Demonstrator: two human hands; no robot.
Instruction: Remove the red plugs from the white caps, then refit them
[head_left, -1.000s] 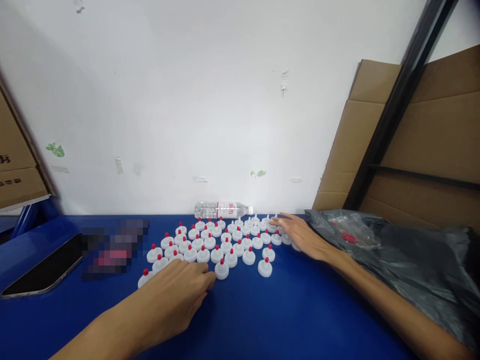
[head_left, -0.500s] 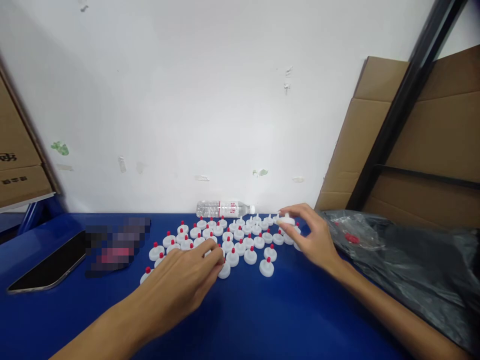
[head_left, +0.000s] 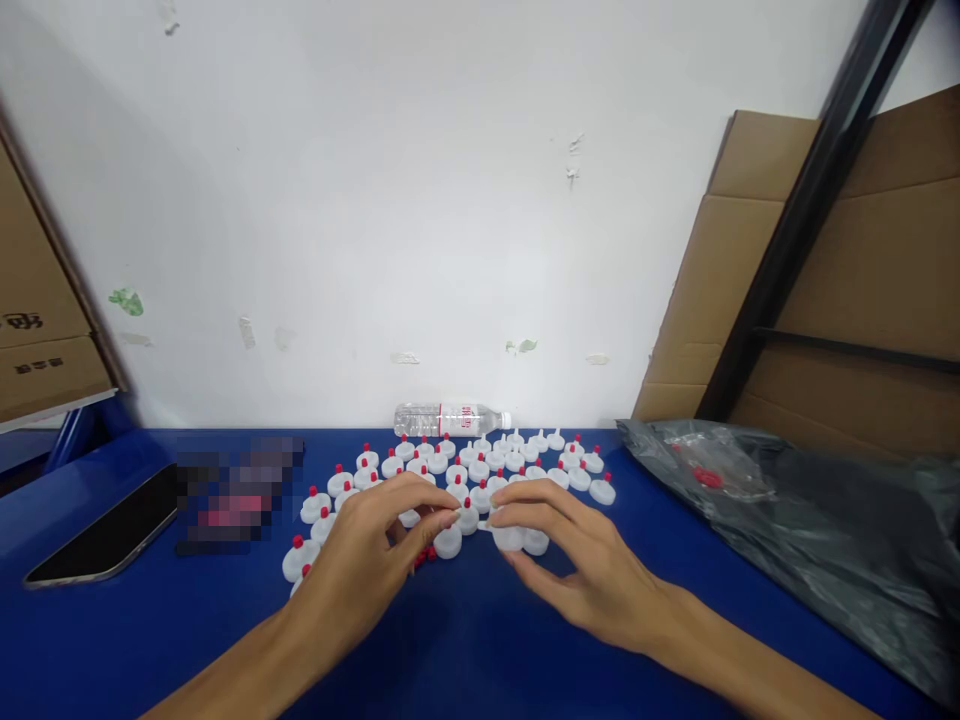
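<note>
My right hand [head_left: 581,545] grips a white nozzle cap [head_left: 508,538] between thumb and fingers. The cap lies tilted on its side, its thin spout pointing left. Facing it, my left hand [head_left: 394,525] has thumb and forefinger pinched together; whatever is between them is too small or hidden to make out. Under the left fingers, small red tips [head_left: 426,554] lie on the table. Around and beyond both hands stand several white nozzle caps with red tips [head_left: 602,489]. Towards the back, several white caps have bare spouts [head_left: 538,441].
A clear plastic bottle [head_left: 450,419] lies along the wall behind the caps. At left are a phone [head_left: 105,530] and a blurred-out item [head_left: 240,495]. On the right, a dark plastic bag [head_left: 795,540] carries a clear bag with red pieces [head_left: 709,478]. Cardboard [head_left: 697,270] leans behind.
My right hand has brought a white cap from the back right of the group to the front middle and turned it sideways. My left hand has lifted slightly, uncovering the red tips.
</note>
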